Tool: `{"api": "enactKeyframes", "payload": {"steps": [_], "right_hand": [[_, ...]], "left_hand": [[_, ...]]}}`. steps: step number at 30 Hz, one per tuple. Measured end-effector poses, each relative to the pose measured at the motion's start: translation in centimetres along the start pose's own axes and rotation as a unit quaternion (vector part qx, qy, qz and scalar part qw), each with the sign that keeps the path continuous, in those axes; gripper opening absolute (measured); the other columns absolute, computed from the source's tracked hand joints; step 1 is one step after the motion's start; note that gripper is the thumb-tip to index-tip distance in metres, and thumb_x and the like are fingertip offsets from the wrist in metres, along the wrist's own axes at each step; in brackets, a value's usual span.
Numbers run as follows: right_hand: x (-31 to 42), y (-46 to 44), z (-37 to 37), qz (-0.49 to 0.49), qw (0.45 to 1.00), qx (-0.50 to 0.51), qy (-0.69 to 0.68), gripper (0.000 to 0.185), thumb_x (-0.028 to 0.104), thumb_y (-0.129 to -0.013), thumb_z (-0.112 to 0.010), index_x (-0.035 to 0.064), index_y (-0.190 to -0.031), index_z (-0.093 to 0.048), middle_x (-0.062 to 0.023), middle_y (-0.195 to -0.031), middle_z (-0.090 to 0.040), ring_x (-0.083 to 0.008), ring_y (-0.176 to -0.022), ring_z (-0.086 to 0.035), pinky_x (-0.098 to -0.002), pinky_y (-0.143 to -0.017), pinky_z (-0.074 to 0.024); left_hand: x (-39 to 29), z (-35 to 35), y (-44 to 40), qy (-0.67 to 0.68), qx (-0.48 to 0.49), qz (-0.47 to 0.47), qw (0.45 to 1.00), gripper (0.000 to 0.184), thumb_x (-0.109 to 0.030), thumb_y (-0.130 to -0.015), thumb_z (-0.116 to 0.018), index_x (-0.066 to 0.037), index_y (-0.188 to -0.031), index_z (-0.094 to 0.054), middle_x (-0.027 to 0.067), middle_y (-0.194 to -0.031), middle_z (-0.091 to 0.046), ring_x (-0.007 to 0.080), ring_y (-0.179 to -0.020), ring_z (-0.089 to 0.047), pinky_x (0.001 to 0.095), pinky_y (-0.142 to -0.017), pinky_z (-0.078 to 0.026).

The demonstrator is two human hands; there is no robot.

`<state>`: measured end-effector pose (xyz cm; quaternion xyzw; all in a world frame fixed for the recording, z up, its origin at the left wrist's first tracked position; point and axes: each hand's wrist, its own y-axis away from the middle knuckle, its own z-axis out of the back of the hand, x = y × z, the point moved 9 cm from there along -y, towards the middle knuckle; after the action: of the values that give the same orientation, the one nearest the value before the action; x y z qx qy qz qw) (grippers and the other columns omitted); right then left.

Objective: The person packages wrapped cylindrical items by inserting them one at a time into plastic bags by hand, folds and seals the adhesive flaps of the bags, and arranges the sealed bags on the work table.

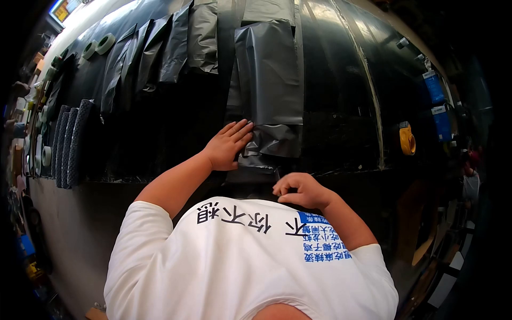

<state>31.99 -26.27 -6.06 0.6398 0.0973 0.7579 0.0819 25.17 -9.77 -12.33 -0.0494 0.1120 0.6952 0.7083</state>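
A grey plastic bag (274, 80) lies lengthwise on the dark table in front of me, with its near end folded and wrinkled. My left hand (230, 145) rests flat at the left side of that near end, fingers stretched out and touching the plastic. Close to the table's front edge, my right hand (303, 190) is curled, thumb and fingers drawn together beside the bag's lowest flap (253, 169). Whether a bit of plastic is between those fingers is too dark to make out.
Several more grey bags (202, 40) lie in a row at the far left. Rolls of tape (105, 44) and dark textured rolls (80, 141) are on the left. A yellow tape dispenser (407, 140) and blue packets (441, 122) lie to the right.
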Motion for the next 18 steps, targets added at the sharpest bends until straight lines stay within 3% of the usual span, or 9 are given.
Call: {"api": "enactKeyframes", "payload": {"steps": [1, 3, 5, 7, 10, 11, 13, 15, 18], "right_hand": [[-3.5, 3.2, 0.3, -0.147, 0.983, -0.004, -0.112, 0.013, 0.009, -0.08, -0.078, 0.0062, -0.08, -0.065, -0.0078, -0.087, -0.069, -0.0175, -0.082, -0.065, -0.0309, -0.077, -0.0519], [-9.5, 9.8, 1.8, -0.289, 0.943, -0.06, -0.15, 0.016, 0.016, -0.084, -0.077, 0.0047, -0.088, -0.066, -0.0078, -0.086, -0.07, -0.015, -0.08, -0.064, -0.0286, -0.077, -0.0515], [-14.9, 16.9, 3.3, -0.503, 0.857, -0.016, 0.109, 0.027, 0.026, -0.085, -0.076, 0.0045, -0.101, -0.069, -0.0099, -0.098, -0.071, -0.0199, -0.091, -0.067, -0.0322, -0.083, -0.0525], [-17.3, 22.3, 4.1, -0.608, 0.672, 0.15, 0.395, 0.045, 0.034, -0.084, -0.075, 0.0045, -0.117, -0.067, -0.0118, -0.114, -0.069, -0.0269, -0.107, -0.065, -0.0372, -0.091, -0.0522], [-14.4, 20.0, 7.4, -0.517, 0.779, -0.071, 0.348, 0.057, 0.037, -0.083, -0.075, 0.0051, -0.128, -0.062, -0.0133, -0.126, -0.064, -0.0326, -0.119, -0.06, -0.0432, -0.098, -0.0496], [-11.4, 16.9, 8.9, -0.42, 0.798, -0.158, 0.402, 0.058, 0.033, -0.082, -0.076, 0.0054, -0.13, -0.06, -0.0147, -0.124, -0.064, -0.0329, -0.118, -0.059, -0.0444, -0.101, -0.0467], [-3.7, 11.1, 9.7, -0.076, 0.764, -0.308, 0.562, 0.064, 0.015, -0.075, -0.08, 0.0091, -0.133, -0.055, -0.0114, -0.132, -0.058, -0.0302, -0.126, -0.052, -0.0429, -0.106, -0.0406], [0.1, 5.8, 9.3, 0.089, 0.735, -0.292, 0.606, 0.078, 0.013, -0.071, -0.081, 0.0146, -0.141, -0.048, -0.0083, -0.148, -0.044, -0.0276, -0.136, -0.043, -0.0422, -0.111, -0.0383], [0.3, -0.8, 7.8, 0.238, 0.692, -0.229, 0.642, 0.065, 0.006, -0.086, -0.063, 0.0258, -0.146, -0.045, 0.0033, -0.157, -0.033, -0.0186, -0.147, -0.029, -0.0371, -0.121, -0.0276]], "left_hand": [[-0.1, 0.0, 0.0, 0.005, 0.001, 0.001, 1.0, 0.086, -0.032, -0.069, -0.073, 0.0, -0.143, -0.044, 0.0175, -0.162, -0.022, 0.03, -0.152, -0.013, 0.0432, -0.124, -0.012], [-0.1, 0.1, 0.0, 0.014, 0.0, 0.003, 1.0, 0.087, -0.032, -0.069, -0.073, 0.0, -0.144, -0.043, 0.0174, -0.162, -0.022, 0.0296, -0.153, -0.012, 0.0426, -0.124, -0.012], [-0.1, 0.2, 0.1, 0.019, -0.004, 0.009, 1.0, 0.089, -0.032, -0.069, -0.072, -0.001, -0.146, -0.041, 0.0165, -0.162, -0.022, 0.0284, -0.153, -0.011, 0.0415, -0.124, -0.011], [-0.4, 0.4, 0.0, 0.013, 0.006, 0.01, 1.0, 0.088, -0.031, -0.07, -0.071, -0.001, -0.146, -0.041, 0.0165, -0.162, -0.022, 0.0284, -0.153, -0.012, 0.0415, -0.124, -0.011], [-0.4, 0.6, 0.1, -0.004, 0.011, 0.013, 1.0, 0.086, -0.03, -0.07, -0.07, 0.0, -0.146, -0.041, 0.0164, -0.162, -0.023, 0.0286, -0.152, -0.013, 0.0419, -0.124, -0.011], [-0.5, 0.7, 0.1, -0.011, 0.011, 0.013, 1.0, 0.086, -0.029, -0.07, -0.069, 0.0, -0.146, -0.041, 0.0164, -0.162, -0.023, 0.0286, -0.152, -0.014, 0.0421, -0.124, -0.011], [-0.4, 0.5, 0.1, -0.023, 0.003, 0.014, 1.0, 0.084, -0.027, -0.071, -0.069, 0.0, -0.146, -0.041, 0.0163, -0.161, -0.024, 0.0284, -0.152, -0.015, 0.0423, -0.124, -0.011], [-0.6, 0.2, 0.1, -0.028, -0.009, 0.012, 0.999, 0.082, -0.023, -0.07, -0.068, -0.001, -0.145, -0.042, 0.0165, -0.161, -0.025, 0.0293, -0.152, -0.017, 0.043, -0.124, -0.013], [-0.8, 0.5, 0.3, -0.023, -0.023, 0.009, 0.999, 0.079, -0.017, -0.068, -0.068, -0.006, -0.144, -0.045, 0.0169, -0.16, -0.026, 0.0321, -0.151, -0.019, 0.045, -0.123, -0.015]]}}
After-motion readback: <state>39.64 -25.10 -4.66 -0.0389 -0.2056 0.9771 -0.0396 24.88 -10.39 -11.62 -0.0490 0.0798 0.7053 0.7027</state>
